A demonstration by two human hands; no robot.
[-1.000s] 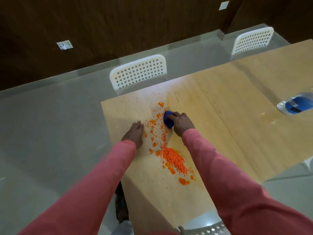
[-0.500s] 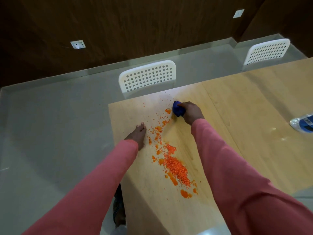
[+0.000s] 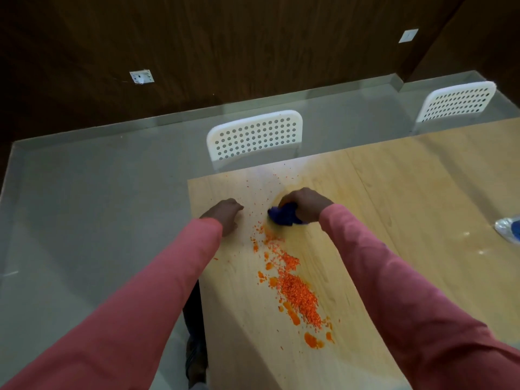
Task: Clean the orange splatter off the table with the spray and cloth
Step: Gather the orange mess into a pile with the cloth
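Dark wood panelling [image 3: 225,52] backs the room, with two pale wall plates, one [image 3: 141,77] to the left and one [image 3: 408,35] to the right. A grey floor [image 3: 98,192] runs beneath a light wood worktop [image 3: 408,192]; a seam divides its boards. Two white perforated chairs stand at the far edge, one [image 3: 254,135] straight beyond the hands, the other [image 3: 457,101] well off to the right.

Cut off at the right frame edge lies a clear item with a blue part [image 3: 510,232]; too little shows to identify it. Below the worktop's left edge a dark shape [image 3: 194,333], possibly a leg and foot, is in shadow and hard to make out. The right hand's fingertips are buried in the cloth and cannot be seen singly.

The right hand [image 3: 305,202] grips the blue cloth [image 3: 284,216], fingers curled over its top, pressing it onto the worktop. The cloth bulges out from under the fingers on the side nearer the person. The left hand [image 3: 225,213] rests on the worktop, fingers loosely curled, holding nothing, well apart from the cloth. Both sleeves are pink.

The orange splatter [image 3: 298,294] begins just beside the cloth and trails back toward the person, densest well short of the fingers. Fine specks [image 3: 253,190] lie between the two hands and beyond the fingertips.
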